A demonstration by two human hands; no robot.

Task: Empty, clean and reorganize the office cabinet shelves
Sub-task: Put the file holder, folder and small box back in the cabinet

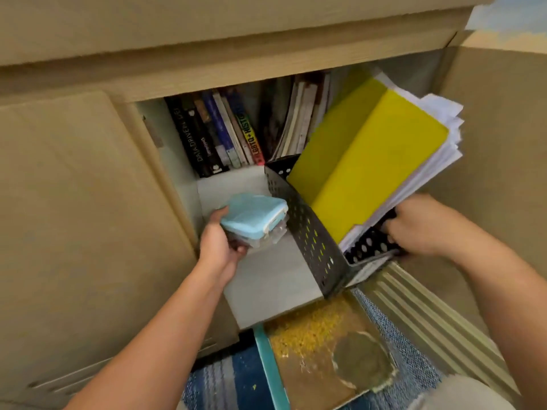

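Observation:
The lower cabinet shelf (266,279) is open in front of me. My left hand (220,242) grips a small clear box with a light blue lid (254,216) just above the shelf floor. My right hand (420,223) grips the near end of a black perforated file basket (307,232), which sits tilted at the shelf's front right corner. Yellow folders (370,161) and a thick sheaf of white papers (444,143) stand in the basket. A row of books (219,134) leans at the back of the shelf.
The right cabinet door (497,137) stands open beside the basket; the left door (83,220) is closed. On the floor below lie a large book with a gold and teal cover (319,350) and a blue woven rug (225,380).

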